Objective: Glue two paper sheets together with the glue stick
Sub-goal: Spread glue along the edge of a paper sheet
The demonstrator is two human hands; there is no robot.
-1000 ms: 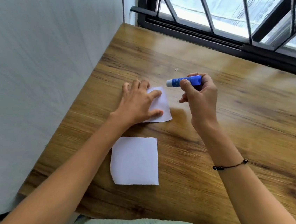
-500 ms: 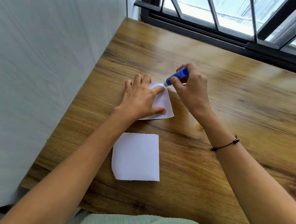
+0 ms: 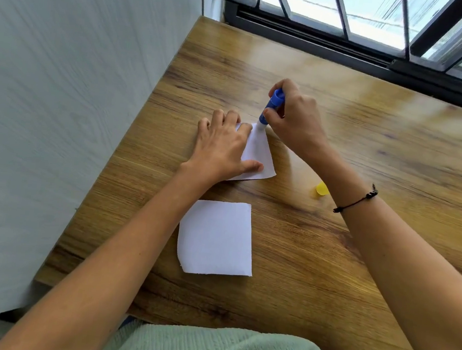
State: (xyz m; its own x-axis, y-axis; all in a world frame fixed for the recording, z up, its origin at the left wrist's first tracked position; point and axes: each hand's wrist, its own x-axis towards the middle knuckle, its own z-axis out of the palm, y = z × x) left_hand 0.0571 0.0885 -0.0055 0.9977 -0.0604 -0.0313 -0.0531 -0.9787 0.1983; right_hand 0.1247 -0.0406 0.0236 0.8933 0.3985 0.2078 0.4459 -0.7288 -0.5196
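Right hand (image 3: 295,121) clamps glue stick (image 3: 271,107), tip at far sheet (image 3: 260,155); left hand (image 3: 221,148) flat on it. Near sheet (image 3: 216,237) w/o glue yet, joining left.

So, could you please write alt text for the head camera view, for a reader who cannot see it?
A right hand presses a blue glue stick onto the far corner of a paper sheet that the left hand holds flat on a wooden table. A second sheet lies nearer; a yellow cap sits beside the right forearm.

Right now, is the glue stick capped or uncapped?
Uncapped: the glue stick shows its white tip on the far sheet; a yellow cap lies apart.
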